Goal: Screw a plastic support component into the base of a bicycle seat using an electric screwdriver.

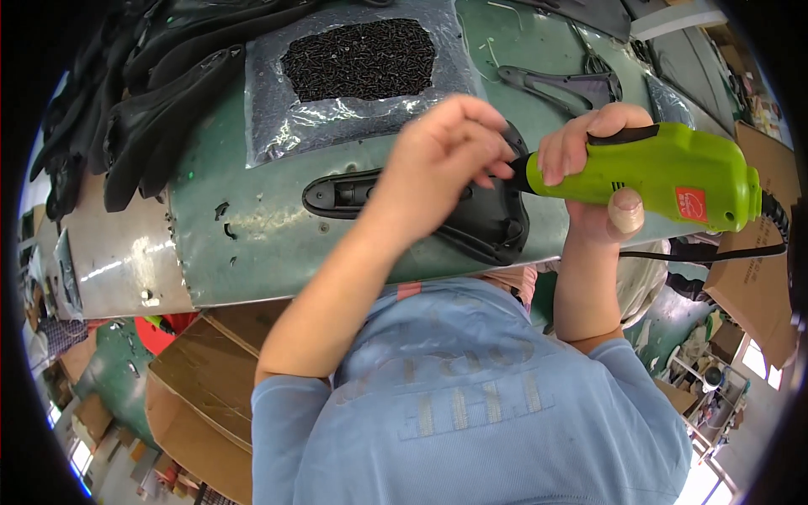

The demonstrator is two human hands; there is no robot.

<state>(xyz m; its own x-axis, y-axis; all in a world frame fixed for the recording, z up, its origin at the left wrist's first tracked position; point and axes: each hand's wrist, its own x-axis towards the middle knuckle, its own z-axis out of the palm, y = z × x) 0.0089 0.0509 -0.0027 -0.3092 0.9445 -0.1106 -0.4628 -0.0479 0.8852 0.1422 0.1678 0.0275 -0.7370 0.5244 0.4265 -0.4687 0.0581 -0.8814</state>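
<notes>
A lime-green electric screwdriver (665, 172) lies level in my right hand (574, 153), its dark nose pointing left. My right fingers wrap over its front, and the thumb presses from below. Right by the nose is my left hand (438, 164), its fingers curled in and slightly blurred. Whatever they pinch, if anything, is too small to make out. Beneath both hands a black moulded plastic part (498, 229) rests on the green tabletop (244, 236), with a long hollow arm reaching left. My left hand and wrist cover its middle.
A clear plastic bag (273, 130) with a heap of small dark screws (362, 59) lies behind the part. Long black curved pieces (164, 109) pile up at the left. Another black part (585, 87) sits back right. A cable (703, 253) trails from the screwdriver. Cardboard boxes (206, 379) stand below the table's edge.
</notes>
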